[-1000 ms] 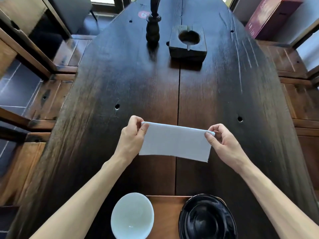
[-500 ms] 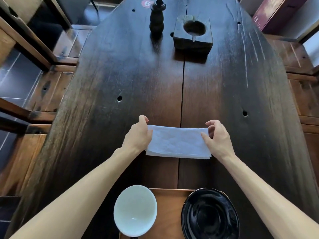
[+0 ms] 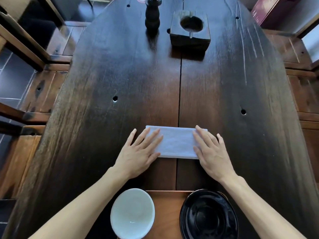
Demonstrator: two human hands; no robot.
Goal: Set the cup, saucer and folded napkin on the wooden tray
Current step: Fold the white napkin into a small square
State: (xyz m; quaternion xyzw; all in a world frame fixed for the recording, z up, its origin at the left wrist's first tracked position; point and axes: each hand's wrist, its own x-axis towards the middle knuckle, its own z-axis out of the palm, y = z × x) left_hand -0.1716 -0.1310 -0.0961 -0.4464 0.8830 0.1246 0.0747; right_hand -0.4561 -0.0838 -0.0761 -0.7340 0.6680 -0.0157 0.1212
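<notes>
A white folded napkin (image 3: pixel 177 143) lies flat on the dark wooden table (image 3: pixel 120 75). My left hand (image 3: pixel 139 152) presses its left end with straight spread fingers. My right hand (image 3: pixel 211 150) presses its right end the same way. Nearer to me, a wooden tray (image 3: pixel 166 209) lies at the table's front edge. A pale white cup (image 3: pixel 132 213) sits at the tray's left side, overhanging its edge. A glossy black saucer (image 3: pixel 208 216) sits on the tray's right side.
At the far end stand a dark turned wooden grinder (image 3: pixel 152 16) and a square wooden ashtray block (image 3: pixel 189 29). Wooden benches (image 3: pixel 43 94) flank the table on both sides. A red box (image 3: pixel 274 9) sits at the back right.
The napkin, held up by its top corners a second ago, was laid down on the table. Both hands let go of the corners and now press flat on its ends.
</notes>
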